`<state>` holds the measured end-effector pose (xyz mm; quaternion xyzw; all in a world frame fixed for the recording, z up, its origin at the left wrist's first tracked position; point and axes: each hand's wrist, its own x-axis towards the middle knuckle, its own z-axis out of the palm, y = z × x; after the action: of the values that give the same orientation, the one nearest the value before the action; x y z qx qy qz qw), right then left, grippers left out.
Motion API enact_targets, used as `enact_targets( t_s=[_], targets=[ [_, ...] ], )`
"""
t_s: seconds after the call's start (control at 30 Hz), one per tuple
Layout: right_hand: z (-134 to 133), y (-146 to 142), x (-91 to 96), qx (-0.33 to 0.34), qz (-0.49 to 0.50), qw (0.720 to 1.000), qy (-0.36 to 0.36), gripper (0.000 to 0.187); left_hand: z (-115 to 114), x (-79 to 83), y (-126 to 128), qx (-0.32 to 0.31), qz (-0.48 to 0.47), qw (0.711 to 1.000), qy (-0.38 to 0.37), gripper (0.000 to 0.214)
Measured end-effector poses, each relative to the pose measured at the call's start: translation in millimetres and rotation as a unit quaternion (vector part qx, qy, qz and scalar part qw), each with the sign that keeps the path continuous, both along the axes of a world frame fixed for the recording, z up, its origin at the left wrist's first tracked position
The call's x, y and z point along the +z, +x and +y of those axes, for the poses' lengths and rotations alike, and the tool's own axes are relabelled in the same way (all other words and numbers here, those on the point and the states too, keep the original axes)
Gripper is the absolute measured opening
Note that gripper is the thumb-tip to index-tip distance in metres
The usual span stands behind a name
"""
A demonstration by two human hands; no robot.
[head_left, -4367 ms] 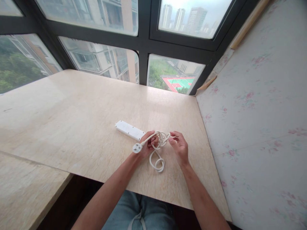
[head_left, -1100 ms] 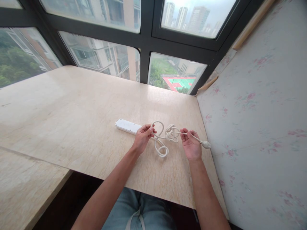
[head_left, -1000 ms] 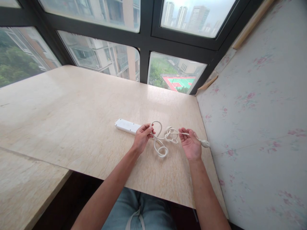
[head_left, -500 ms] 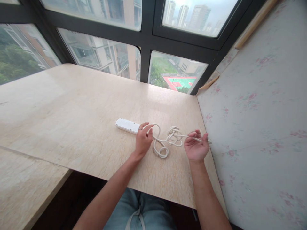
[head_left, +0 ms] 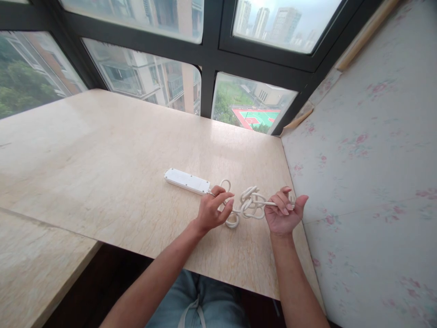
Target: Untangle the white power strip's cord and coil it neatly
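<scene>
A white power strip [head_left: 187, 180] lies on the stone counter with its screwed underside up. Its pale power cord [head_left: 251, 200] runs to the right in loops and a loose tangle. Over the loops beside the strip's right end is my left hand [head_left: 214, 211], thumb and index finger apart, with nothing visibly gripped. Close to the wall, my right hand [head_left: 284, 214] is palm up, its fingers curled round the cord near the plug [head_left: 292, 200]. The plug's prongs show between fingers and thumb, partly covered.
The beige counter [head_left: 112, 150] extends left and back to dark-framed windows [head_left: 208, 59]. A flower-patterned wall [head_left: 362, 182] bounds the right side. Below the counter's front edge are my legs [head_left: 211, 300] and a dark gap.
My left hand has moved right, off the strip's end and over the cord loops. My right hand's fingers have curled further round the cord. The tangle has shifted slightly to the right.
</scene>
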<state>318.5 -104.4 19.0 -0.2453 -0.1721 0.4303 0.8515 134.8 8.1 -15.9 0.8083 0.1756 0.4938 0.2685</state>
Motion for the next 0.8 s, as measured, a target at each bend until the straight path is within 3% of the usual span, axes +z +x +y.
enact_targets(
  t_s=[0.17,0.37,0.57,0.8],
  targets=[
    [2,-3,2.5,0.001,-0.026,0.999,-0.028,0.03,-4,7.3,3,-0.082,0.043,0.994,-0.061,0.022],
    [3,-5,0.7,0.049,-0.059,0.996,-0.035,0.025,-3,7.1,6,-0.102,0.076,0.98,-0.152,0.021],
    [6,-10,2.6,0.059,-0.111,0.99,-0.068,0.021,1,3.7,7,-0.112,0.134,0.968,-0.182,0.014],
    [14,-15,-6.6,-0.02,-0.245,0.962,-0.116,0.021,5,5.5,7,-0.099,0.124,0.957,-0.242,0.014]
  ],
)
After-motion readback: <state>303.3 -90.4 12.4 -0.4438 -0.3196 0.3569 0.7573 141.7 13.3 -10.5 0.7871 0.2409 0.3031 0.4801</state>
